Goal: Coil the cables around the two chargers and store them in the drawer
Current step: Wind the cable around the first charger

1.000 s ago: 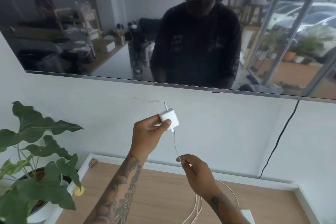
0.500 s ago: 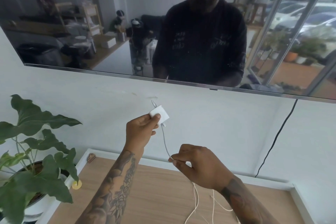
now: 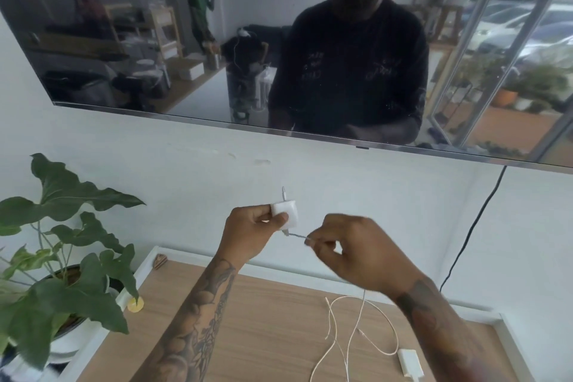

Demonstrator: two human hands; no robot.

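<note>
The first charger (image 3: 286, 211) is pinched in the left hand (image 3: 248, 234); its cable (image 3: 350, 341) is pinched by the right hand (image 3: 356, 253). Winding is underway; another turn is needed next.

No text can be read; the mirrored print on the reflected shirt (image 3: 347, 68) is illegible.

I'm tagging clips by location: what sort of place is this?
Probably a living room at home: a wall-mounted TV hangs above a wooden cabinet, with a potted plant beside it.
</note>
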